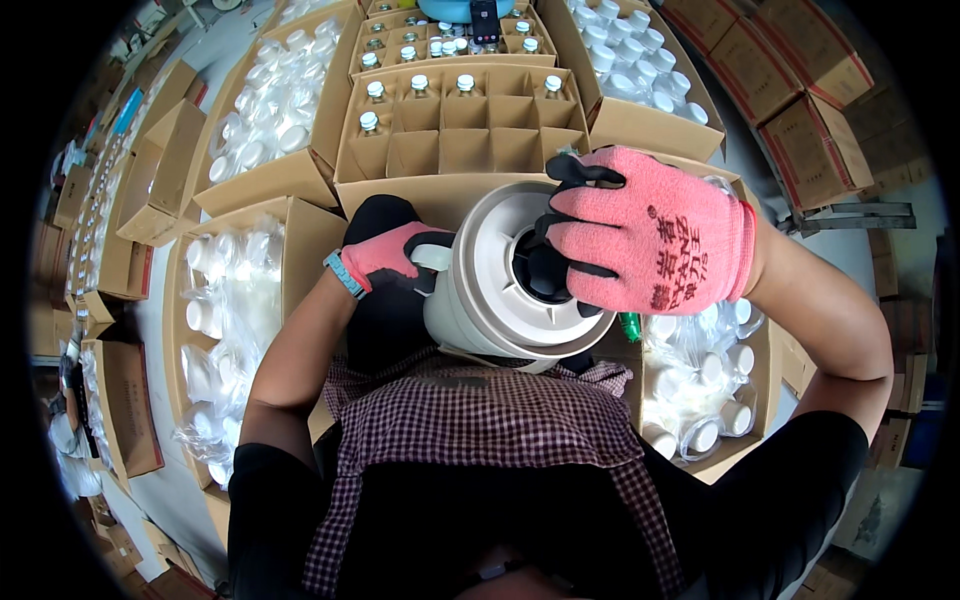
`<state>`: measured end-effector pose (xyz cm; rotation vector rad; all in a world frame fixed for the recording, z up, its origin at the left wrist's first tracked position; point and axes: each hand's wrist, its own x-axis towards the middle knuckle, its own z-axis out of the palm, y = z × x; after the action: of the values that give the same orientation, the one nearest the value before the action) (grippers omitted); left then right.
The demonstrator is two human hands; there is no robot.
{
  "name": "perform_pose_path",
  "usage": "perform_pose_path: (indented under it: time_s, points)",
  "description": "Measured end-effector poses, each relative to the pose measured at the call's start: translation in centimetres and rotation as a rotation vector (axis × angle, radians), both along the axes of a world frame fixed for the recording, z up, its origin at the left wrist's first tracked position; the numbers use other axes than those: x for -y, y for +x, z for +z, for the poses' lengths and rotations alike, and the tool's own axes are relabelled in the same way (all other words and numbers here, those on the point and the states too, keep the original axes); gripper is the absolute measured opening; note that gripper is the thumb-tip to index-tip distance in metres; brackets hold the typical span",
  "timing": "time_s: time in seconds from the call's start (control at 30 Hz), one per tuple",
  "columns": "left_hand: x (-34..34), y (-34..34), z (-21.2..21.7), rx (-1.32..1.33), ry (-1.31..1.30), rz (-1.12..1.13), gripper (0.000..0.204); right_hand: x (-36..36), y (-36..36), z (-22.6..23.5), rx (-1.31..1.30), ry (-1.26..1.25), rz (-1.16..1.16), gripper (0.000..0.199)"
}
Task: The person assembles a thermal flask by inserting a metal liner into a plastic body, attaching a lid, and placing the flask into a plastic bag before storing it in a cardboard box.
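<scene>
A large white jug point(447, 318) with a handle stands tilted in front of my lap. My left hand point(385, 258), in a pink and black glove, is closed round the jug's handle point(432, 257). On top sits a ringed white lid point(485, 265) with a dark round middle. My right hand point(640, 235), gloved alike, has its fingers curled over that middle, gripping the lid; the fingertips are partly hidden. Just beyond the jug is a divided carton point(460, 190) holding several glass bottles point(466, 86) with white caps.
Open cartons of bagged white-capped bottles flank me at left point(225, 320) and right point(705, 370). More bottle cartons stand at the far left point(275, 95) and far right point(635, 55). A black phone-like device point(485, 20) rests by a blue basin point(445, 10). Sealed boxes point(815, 150) are stacked at right.
</scene>
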<state>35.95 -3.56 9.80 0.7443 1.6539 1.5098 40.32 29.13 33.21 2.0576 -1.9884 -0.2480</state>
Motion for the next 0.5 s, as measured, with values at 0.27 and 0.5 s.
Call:
perform_pose_path:
  time_s: [0.27,0.5]
  points:
    - [-0.3,2.3,2.5,-0.013,0.045,0.128,0.082,0.3,0.1,1.5,-0.011,0.074,0.01,0.011]
    - [0.6,4.8,-0.2,0.253,0.26,0.368,0.075,-5.8,-8.9,3.2,0.587,-0.918,-0.365,0.032]
